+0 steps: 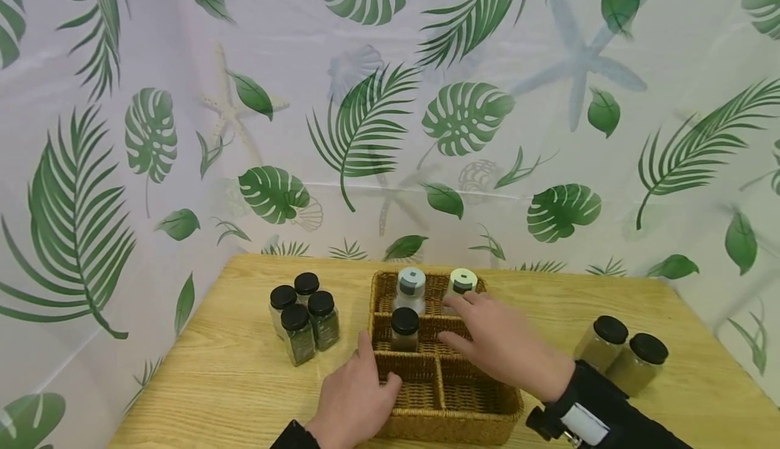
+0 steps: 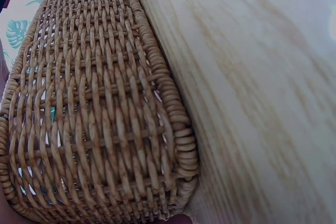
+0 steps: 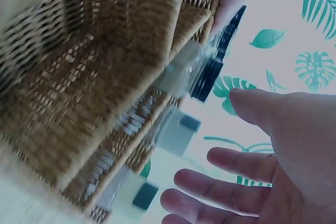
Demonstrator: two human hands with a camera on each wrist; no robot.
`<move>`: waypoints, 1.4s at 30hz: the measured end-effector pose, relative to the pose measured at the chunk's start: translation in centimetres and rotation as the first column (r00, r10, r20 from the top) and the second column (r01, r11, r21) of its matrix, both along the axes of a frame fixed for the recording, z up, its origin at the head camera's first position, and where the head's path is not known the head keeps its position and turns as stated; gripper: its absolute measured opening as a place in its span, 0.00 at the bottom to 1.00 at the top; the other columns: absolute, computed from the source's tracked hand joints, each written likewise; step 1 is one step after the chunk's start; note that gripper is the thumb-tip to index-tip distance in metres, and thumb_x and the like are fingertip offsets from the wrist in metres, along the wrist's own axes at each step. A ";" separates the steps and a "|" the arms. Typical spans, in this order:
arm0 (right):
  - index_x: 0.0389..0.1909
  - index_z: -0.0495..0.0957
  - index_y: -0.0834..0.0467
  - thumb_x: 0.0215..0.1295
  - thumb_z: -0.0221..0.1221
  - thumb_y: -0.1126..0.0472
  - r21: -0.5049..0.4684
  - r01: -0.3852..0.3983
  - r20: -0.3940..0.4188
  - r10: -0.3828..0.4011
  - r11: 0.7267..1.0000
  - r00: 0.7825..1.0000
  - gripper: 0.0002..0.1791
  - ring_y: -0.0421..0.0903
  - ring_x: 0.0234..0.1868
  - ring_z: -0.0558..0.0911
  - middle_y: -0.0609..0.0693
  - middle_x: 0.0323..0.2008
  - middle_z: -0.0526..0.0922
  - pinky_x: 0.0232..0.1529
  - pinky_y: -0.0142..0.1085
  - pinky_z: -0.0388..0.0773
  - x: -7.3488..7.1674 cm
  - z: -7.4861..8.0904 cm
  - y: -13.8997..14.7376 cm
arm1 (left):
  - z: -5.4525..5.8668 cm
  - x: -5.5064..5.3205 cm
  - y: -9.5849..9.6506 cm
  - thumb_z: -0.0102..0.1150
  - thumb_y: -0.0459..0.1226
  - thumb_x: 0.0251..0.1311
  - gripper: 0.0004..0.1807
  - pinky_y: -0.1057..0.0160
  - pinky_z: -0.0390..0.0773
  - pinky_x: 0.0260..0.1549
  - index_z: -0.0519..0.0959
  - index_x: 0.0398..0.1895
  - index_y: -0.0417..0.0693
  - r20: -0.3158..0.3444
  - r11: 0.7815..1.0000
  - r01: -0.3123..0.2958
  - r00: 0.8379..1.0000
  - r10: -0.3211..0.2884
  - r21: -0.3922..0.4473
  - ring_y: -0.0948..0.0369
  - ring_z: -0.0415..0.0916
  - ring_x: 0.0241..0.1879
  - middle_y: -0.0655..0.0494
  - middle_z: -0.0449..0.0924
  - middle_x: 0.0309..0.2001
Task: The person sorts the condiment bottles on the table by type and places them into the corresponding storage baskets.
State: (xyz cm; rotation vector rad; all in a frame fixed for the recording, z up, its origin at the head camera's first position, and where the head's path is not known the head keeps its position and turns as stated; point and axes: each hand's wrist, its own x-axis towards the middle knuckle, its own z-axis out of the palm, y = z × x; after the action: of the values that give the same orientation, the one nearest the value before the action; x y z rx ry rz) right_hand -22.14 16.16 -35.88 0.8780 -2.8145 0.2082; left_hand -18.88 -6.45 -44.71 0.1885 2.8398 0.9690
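Note:
A woven wicker basket (image 1: 451, 429) with divided compartments stands on the table. My left hand (image 1: 353, 395) holds its left wall, thumb over the rim on the inner side; the outer weave (image 2: 94, 98) fills much of the left wrist view. Over the basket's right side hovers my right hand (image 1: 496, 340), fingers extended and nothing in them, fingertips close to a jar with a pale yellow lid (image 1: 463, 280) in the back row. Left of that jar is one with a pale blue-white lid (image 1: 412, 281). In the middle row stands a black-lidded jar (image 1: 405, 327). Both front compartments hold nothing.
Several black-lidded jars of green contents (image 1: 298, 330) cluster on the wooden table (image 1: 201, 368) left of the basket. Two larger black-lidded jars (image 1: 636, 361) stand to the right, beside the right sleeve. A leaf-patterned cloth (image 1: 390, 131) hangs behind the table.

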 end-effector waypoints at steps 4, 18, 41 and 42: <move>0.53 0.78 0.57 0.60 0.62 0.47 -0.001 0.041 -0.004 -0.041 0.999 0.999 0.25 0.47 0.38 0.80 0.54 0.44 0.82 0.28 0.41 0.81 0.2 0.5 1.7 | 0.0 0.0 0.1 0.51 0.51 0.62 0.47 0.54 0.66 0.13 0.44 0.73 0.30 0.012 1.000 0.001 1.000 -0.001 0.011 0.57 0.68 0.15 0.35 0.76 0.52; 0.49 0.80 0.58 0.60 0.62 0.49 0.048 0.189 0.000 -0.189 0.981 0.982 0.21 0.53 0.40 0.80 0.58 0.46 0.82 0.23 0.43 0.80 0.7 2.6 7.3 | 0.0 0.0 0.0 0.49 0.52 0.62 0.47 0.54 0.65 0.14 0.44 0.73 0.32 0.045 1.000 -0.014 0.999 0.014 0.001 0.57 0.68 0.16 0.37 0.75 0.54; 0.48 0.79 0.65 0.55 0.66 0.52 0.148 0.283 0.069 -0.296 0.948 0.953 0.25 0.62 0.42 0.76 0.64 0.43 0.79 0.31 0.54 0.79 0.1 1.6 14.9 | 0.0 0.1 0.4 0.49 0.53 0.62 0.47 0.47 0.76 0.29 0.46 0.73 0.31 0.017 0.998 -0.026 0.999 0.027 -0.056 0.47 0.78 0.38 0.36 0.73 0.57; 0.48 0.79 0.65 0.55 0.66 0.52 0.149 0.288 0.070 -0.301 0.946 0.951 0.25 0.63 0.42 0.76 0.64 0.43 0.79 0.31 0.55 0.79 0.1 1.6 15.0 | 0.0 0.1 0.4 0.49 0.53 0.62 0.47 0.47 0.76 0.28 0.46 0.73 0.31 0.016 0.998 -0.025 1.000 0.026 -0.056 0.47 0.78 0.38 0.36 0.73 0.57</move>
State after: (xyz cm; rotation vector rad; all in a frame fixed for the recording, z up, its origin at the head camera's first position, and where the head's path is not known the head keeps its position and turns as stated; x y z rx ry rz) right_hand -22.06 31.18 -34.31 0.4694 -3.0296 0.0118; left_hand -18.78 -6.06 -44.76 0.1383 2.8572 0.8904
